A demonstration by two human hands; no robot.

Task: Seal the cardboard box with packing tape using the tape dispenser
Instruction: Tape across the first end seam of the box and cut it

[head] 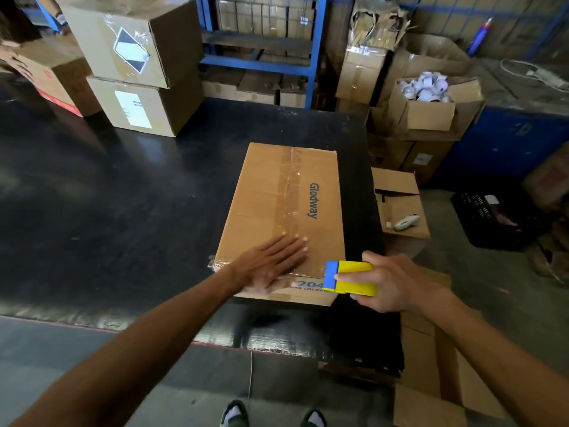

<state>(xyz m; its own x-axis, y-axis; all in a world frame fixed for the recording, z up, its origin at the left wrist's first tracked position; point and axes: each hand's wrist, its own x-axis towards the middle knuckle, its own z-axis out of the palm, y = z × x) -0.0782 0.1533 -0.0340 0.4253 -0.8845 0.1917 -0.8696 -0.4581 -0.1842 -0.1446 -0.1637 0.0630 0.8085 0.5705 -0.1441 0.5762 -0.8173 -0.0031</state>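
Presently: box (277,208) lay flat on black tabletop (123,195), near its right edge, flaps closed. Clear tape (292,186) ran along centre seam, wrinkled in places. Left hand (271,263) was spread flat, palm down, pressing box top at near end, fingers over tape line; grasped nothing. Right hand (388,285) gripped yellow-and-blue dispenser (351,277), held just beside box's near right corner, blue edge toward box. Whether dispenser touched box: could not tell. Stacked cartons (135,66) stood at tabletop's far left.
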